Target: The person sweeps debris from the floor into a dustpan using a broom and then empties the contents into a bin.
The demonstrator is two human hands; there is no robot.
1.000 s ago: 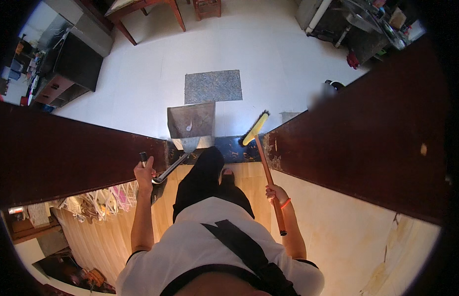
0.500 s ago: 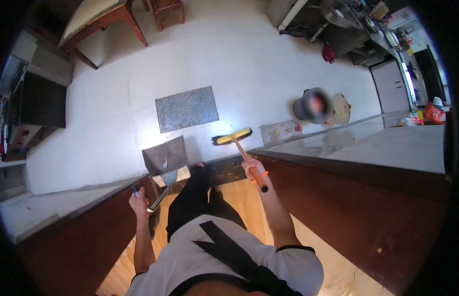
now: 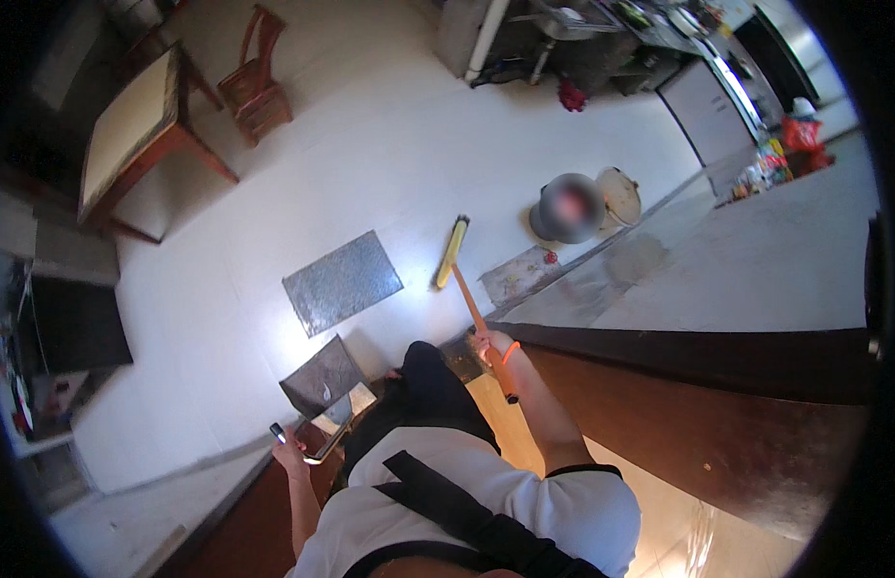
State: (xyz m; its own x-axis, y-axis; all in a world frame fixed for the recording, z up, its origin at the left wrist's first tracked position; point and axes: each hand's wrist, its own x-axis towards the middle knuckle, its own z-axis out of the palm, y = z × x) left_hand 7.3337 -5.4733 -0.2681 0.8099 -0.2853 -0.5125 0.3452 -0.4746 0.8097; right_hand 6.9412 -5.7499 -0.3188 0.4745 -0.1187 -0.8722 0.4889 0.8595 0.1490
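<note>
- Right hand (image 3: 488, 345) grips the broom (image 3: 466, 289), whose head has swung further out across the white floor (image 3: 370, 164).
- Left hand (image 3: 291, 451) still clasps the dustpan (image 3: 324, 385), held low.

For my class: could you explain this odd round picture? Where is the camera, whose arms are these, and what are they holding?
The camera sits on a person's head and looks down through a fisheye lens, so straight edges bend. The arms are that person's own. The right hand grips the orange handle of a broom, its yellow head on the white floor. The left hand holds a dustpan by its handle. A grey mat lies on the floor; a wooden table and chair stand beyond.
</note>
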